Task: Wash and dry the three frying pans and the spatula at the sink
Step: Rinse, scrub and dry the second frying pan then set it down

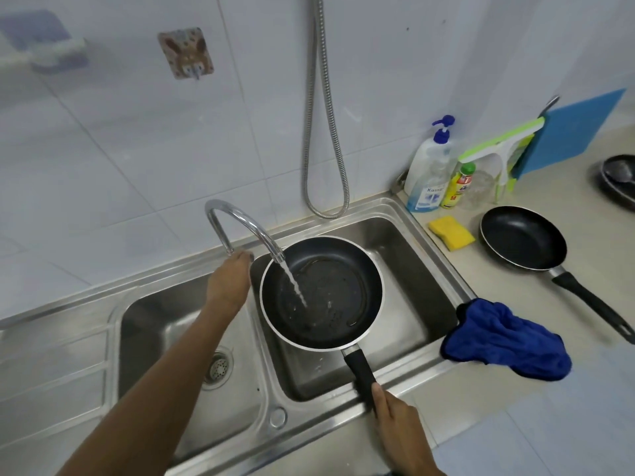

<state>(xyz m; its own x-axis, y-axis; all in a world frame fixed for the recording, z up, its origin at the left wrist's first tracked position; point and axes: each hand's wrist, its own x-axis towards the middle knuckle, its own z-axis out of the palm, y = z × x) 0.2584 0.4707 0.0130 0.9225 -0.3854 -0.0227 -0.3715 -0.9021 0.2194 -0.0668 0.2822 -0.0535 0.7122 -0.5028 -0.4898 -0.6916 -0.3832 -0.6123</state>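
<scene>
My right hand [400, 431] grips the black handle of a dark frying pan [340, 297], held level over the right sink basin [422, 290]. Water runs from the chrome faucet [240, 228] into the pan. My left hand [228, 281] reaches behind the pan to the faucet's base, fingers curled at the tap; what it grips is hidden. A second frying pan [522, 238] lies on the counter to the right. At the far right edge a third pan [618, 190] holds a dark spatula [620, 173]. A blue cloth [508, 341] drapes over the sink's right rim.
A yellow sponge [450, 232] lies beside the sink corner. Soap pump bottle [427, 170], a small yellow bottle [457, 185], a green squeegee [501, 149] and a blue board [577, 132] stand against the wall. A metal hose [319, 132] hangs down the tiles. The left basin [165, 324] has a drain.
</scene>
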